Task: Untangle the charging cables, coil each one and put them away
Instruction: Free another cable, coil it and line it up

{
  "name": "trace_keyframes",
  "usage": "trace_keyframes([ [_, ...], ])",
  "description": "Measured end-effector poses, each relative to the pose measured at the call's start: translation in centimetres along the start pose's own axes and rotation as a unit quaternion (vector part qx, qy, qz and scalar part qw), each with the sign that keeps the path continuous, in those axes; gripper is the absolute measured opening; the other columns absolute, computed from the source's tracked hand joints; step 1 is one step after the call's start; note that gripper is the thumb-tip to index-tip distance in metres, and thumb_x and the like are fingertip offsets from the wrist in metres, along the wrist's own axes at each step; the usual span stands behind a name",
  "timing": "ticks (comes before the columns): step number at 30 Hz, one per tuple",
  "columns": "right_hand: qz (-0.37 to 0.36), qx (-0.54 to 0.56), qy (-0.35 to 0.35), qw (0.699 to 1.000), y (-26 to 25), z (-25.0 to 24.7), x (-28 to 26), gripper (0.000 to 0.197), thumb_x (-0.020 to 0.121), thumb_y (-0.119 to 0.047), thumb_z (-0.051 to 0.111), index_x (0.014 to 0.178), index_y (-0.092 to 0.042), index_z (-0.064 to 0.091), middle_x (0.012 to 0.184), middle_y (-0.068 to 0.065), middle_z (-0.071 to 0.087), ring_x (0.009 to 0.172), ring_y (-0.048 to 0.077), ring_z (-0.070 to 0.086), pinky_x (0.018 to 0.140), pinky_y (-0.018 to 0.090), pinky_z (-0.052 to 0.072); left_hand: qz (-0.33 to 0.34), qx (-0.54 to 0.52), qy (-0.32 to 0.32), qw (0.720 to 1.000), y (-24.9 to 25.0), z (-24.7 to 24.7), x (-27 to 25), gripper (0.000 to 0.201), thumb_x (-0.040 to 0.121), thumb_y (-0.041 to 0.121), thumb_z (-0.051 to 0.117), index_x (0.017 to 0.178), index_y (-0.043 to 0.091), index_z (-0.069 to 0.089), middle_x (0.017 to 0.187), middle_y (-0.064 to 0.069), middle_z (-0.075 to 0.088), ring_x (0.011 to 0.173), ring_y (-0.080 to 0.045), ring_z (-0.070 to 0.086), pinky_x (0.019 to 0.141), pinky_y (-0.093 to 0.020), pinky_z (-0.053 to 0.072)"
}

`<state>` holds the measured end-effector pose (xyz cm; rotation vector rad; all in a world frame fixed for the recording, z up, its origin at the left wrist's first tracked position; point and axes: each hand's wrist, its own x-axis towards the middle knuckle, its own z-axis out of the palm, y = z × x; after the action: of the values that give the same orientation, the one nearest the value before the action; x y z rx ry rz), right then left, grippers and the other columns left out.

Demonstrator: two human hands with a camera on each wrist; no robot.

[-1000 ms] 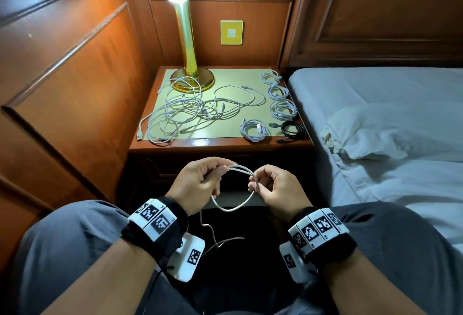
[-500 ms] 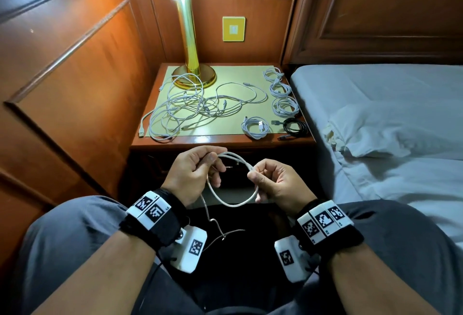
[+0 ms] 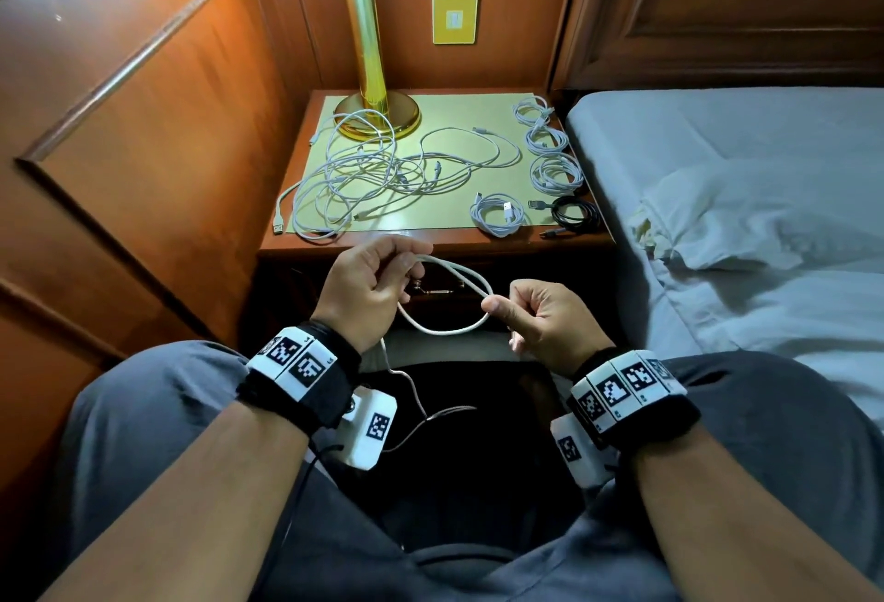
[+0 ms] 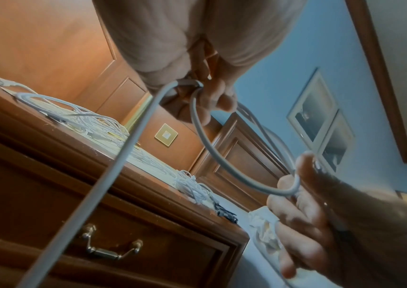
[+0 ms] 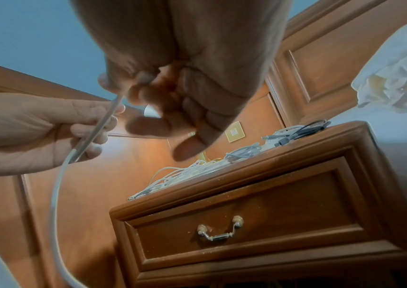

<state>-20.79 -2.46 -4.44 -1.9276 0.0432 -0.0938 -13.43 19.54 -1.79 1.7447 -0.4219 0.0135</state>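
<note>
Cable: we judge it light, limp, springy.
Left hand: fingers clamp loop, 9 o'clock.
Right hand: pinches loop, 3 o'clock.

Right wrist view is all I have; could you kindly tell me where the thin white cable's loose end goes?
Observer: From the left hand, the thin white charging cable trails down into the lap.
Operator: How many coils are done?
Observer: Five on the wooden nightstand: four white coiled cables and one black coiled cable.
Operator: And the rest?
Observer: A white tangled heap overlaps the gold lamp base.
</note>
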Motion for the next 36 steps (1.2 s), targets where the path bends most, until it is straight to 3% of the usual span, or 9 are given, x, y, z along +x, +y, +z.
trace_keyframes([
  [4,0.019,-0.042,-0.074,0.996,0.4,0.8,-0.5,0.038,0.093,-0.043,0.063,0.070,-0.013,0.062,0.077,0.004,0.075,0.075,0.018,0.070,0.075,0.034,0.050,0.040,0.085,-0.017,0.995,-0.5,0.2,-0.5,0.027,0.100,0.003,0.052,0.103,0.018,0.074,0.077,0.003,0.064,0.056,-0.009,0.052,0.056,-0.023,0.049],
  [8,0.056,0.105,-0.119,0.986,-0.2,1.7,-0.6,0.019,0.088,-0.024,0.059,0.085,-0.006,0.065,0.086,0.006,0.074,0.090,0.019,0.068,0.086,0.030,0.049,0.115,0.138,-0.064,0.982,-0.4,0.5,-0.9,0.026,0.098,0.001,0.055,0.106,0.015,0.075,0.079,0.002,0.067,0.068,-0.005,0.059,0.068,-0.016,0.047],
  [11,0.110,0.288,-0.108,0.945,-1.5,2.0,-0.7,0.019,0.085,-0.022,0.054,0.081,-0.004,0.059,0.067,0.009,0.059,0.067,0.022,0.063,0.079,0.037,0.052,0.171,0.165,-0.094,0.967,0.0,0.9,-1.3,0.024,0.097,-0.003,0.055,0.106,0.010,0.074,0.079,0.002,0.065,0.071,-0.002,0.059,0.070,-0.010,0.044],
  [14,0.118,0.336,-0.101,0.929,-2.4,2.3,-1.1,0.029,0.099,-0.030,0.049,0.086,-0.005,0.056,0.050,0.000,0.030,0.040,0.013,0.033,0.057,0.033,0.048,0.181,0.175,-0.108,0.962,0.0,0.9,-1.2,0.021,0.099,0.001,0.055,0.107,0.011,0.071,0.079,0.003,0.063,0.066,-0.005,0.058,0.062,-0.019,0.049],
  [19,0.118,0.367,-0.106,0.917,-2.8,2.1,-1.2,0.029,0.106,-0.022,0.035,0.090,-0.005,0.052,0.046,-0.007,0.023,0.035,0.006,0.018,0.042,0.022,0.029,0.167,0.179,-0.114,0.963,-0.2,1.1,-1.1,0.010,0.098,0.007,0.060,0.102,0.012,0.068,0.081,0.003,0.063,0.060,-0.011,0.062,0.060,-0.023,0.051],
  [24,0.098,0.449,0.032,0.888,-3.3,-0.7,-0.2,0.021,0.103,-0.017,0.040,0.084,-0.013,0.050,0.045,-0.009,0.025,0.035,0.005,0.021,0.039,0.019,0.023,0.139,0.228,-0.047,0.963,-0.8,-1.7,0.9,0.008,0.093,0.020,0.069,0.097,0.013,0.071,0.081,0.003,0.068,0.061,0.000,0.059,0.062,-0.029,0.055],
  [27,0.087,0.487,0.130,0.859,-3.1,-3.8,0.5,0.020,0.101,-0.021,0.044,0.081,-0.017,0.049,0.045,-0.009,0.028,0.036,0.005,0.024,0.039,0.019,0.028,0.048,0.200,0.044,0.978,-1.4,-5.0,2.6,0.007,0.092,0.019,0.071,0.098,0.021,0.075,0.078,0.004,0.069,0.066,0.001,0.059,0.067,-0.016,0.050],
  [29,0.085,0.505,0.178,0.840,-2.6,-5.6,0.6,0.026,0.105,-0.026,0.039,0.082,-0.020,0.049,0.047,-0.009,0.030,0.037,0.004,0.026,0.041,0.019,0.032,0.001,0.140,0.080,0.987,-1.6,-6.5,3.2,0.012,0.084,0.018,0.080,0.091,0.025,0.074,0.076,0.003,0.064,0.064,-0.007,0.055,0.065,-0.021,0.047],
  [36,0.039,0.395,0.253,0.883,-1.4,-5.5,0.6,0.026,0.107,-0.022,0.040,0.089,-0.011,0.054,0.052,-0.002,0.053,0.044,0.011,0.048,0.049,0.025,0.049,0.007,0.096,-0.114,0.989,0.3,-2.7,0.4,0.015,0.082,0.011,0.080,0.086,0.017,0.068,0.069,0.007,0.062,0.066,-0.009,0.058,0.068,-0.020,0.047],
])
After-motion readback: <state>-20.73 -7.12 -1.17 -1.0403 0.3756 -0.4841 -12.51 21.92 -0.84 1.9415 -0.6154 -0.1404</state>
